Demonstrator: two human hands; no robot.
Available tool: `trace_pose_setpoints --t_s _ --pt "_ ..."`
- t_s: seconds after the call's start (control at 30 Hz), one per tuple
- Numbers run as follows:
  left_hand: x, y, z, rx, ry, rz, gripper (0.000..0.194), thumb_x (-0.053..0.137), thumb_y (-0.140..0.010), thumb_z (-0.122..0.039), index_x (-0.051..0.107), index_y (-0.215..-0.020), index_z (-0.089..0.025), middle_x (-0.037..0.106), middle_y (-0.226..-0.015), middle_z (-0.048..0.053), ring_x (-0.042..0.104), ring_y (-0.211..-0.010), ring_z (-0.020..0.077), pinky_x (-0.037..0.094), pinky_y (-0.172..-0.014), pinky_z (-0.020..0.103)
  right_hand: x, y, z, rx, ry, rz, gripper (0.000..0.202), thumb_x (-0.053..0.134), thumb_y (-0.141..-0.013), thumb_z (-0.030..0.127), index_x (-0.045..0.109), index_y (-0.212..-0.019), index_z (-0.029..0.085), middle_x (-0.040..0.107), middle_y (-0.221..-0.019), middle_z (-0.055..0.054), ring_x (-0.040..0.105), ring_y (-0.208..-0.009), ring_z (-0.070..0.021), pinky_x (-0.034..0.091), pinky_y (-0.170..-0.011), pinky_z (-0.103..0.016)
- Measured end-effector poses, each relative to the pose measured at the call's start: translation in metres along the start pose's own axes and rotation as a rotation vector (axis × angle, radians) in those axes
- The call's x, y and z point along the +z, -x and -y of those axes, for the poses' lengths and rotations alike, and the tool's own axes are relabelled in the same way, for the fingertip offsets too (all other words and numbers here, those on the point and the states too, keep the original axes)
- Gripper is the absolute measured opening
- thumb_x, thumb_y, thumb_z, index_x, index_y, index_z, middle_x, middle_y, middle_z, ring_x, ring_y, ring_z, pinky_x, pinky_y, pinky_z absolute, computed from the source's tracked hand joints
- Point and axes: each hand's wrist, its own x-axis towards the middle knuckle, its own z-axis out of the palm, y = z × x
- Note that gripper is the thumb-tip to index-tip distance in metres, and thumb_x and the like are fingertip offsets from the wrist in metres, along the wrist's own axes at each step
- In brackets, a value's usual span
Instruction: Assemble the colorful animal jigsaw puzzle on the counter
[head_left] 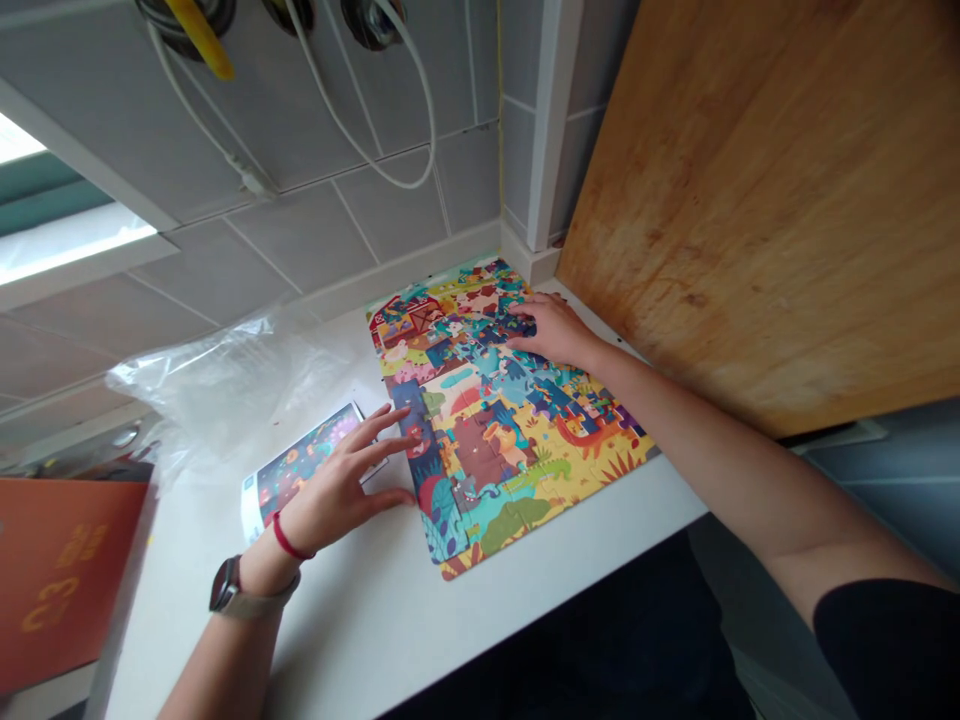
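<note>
A colourful jigsaw puzzle (pixel 555 480) with animals and a red barn lies flat on the white table. At its left edge is a joined dark blue strip of pieces (pixel 427 460). My left hand (pixel 345 475) has its fingers spread, the fingertips on or just over that strip. Loose puzzle pieces (pixel 510 375) are heaped across the puzzle's middle and far part. Over their right side rests my right hand (pixel 555 328), thumb and fingers apart, with no piece visibly gripped. Whether its fingertips press on a piece is hard to make out.
A picture sheet (pixel 300 465) lies partly under my left hand. Behind it sits a crumpled clear plastic bag (pixel 225 375). An orange box (pixel 67 580) stands at the far left. A wooden panel (pixel 780 200) borders the right side; white cables (pixel 427 120) hang along the tiled wall.
</note>
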Motion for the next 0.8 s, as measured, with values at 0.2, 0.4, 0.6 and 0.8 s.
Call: trace_pose_setpoints --t_s 0.2,0.4,0.6,0.8 --pt "0.004 -0.007 -0.033 0.038 0.022 -0.058 0.046 0.069 -0.100 -0.052 0.066 -0.139 -0.027 0.055 -0.158 0.013 0.042 -0.154 0.0400 0.051 -0.118 0.059 -0.002 -0.004 -0.002 -0.015 -0.253 -0.124 0.043 0.087 -0.075 0.022 0.081 -0.118 0.020 0.073 -0.110 -0.009 0.071 -0.097 -0.0267 0.058 -0.093 -0.041" --pt "0.029 -0.019 -0.070 0.157 -0.124 -0.155 0.023 0.061 -0.107 -0.035 0.072 -0.123 -0.023 0.066 -0.147 0.011 0.053 -0.145 0.0387 0.056 -0.111 0.060 -0.003 -0.001 0.018 0.027 -0.697 -0.171 0.024 0.081 -0.081 0.028 0.084 -0.103 0.020 0.080 -0.097 -0.006 0.074 -0.087 -0.0215 0.062 -0.085 -0.036" --pt "0.043 -0.020 -0.080 0.244 -0.129 -0.172 0.025 0.059 -0.107 -0.032 0.072 -0.124 -0.018 0.070 -0.143 0.011 0.060 -0.138 0.0371 0.058 -0.107 0.056 0.018 0.023 0.059 0.090 -0.892 0.179 0.024 0.087 -0.077 0.041 0.083 -0.089 0.020 0.083 -0.089 -0.006 0.077 -0.080 -0.0220 0.064 -0.075 -0.034" --pt "0.053 -0.018 -0.078 0.235 -0.101 -0.196 0.025 0.057 -0.108 -0.031 0.072 -0.123 -0.018 0.069 -0.143 0.012 0.061 -0.139 0.0331 0.055 -0.111 0.052 0.033 0.032 0.081 0.100 -0.888 0.197 0.024 0.086 -0.080 0.042 0.082 -0.089 0.020 0.084 -0.091 -0.006 0.079 -0.083 -0.0212 0.065 -0.081 -0.034"
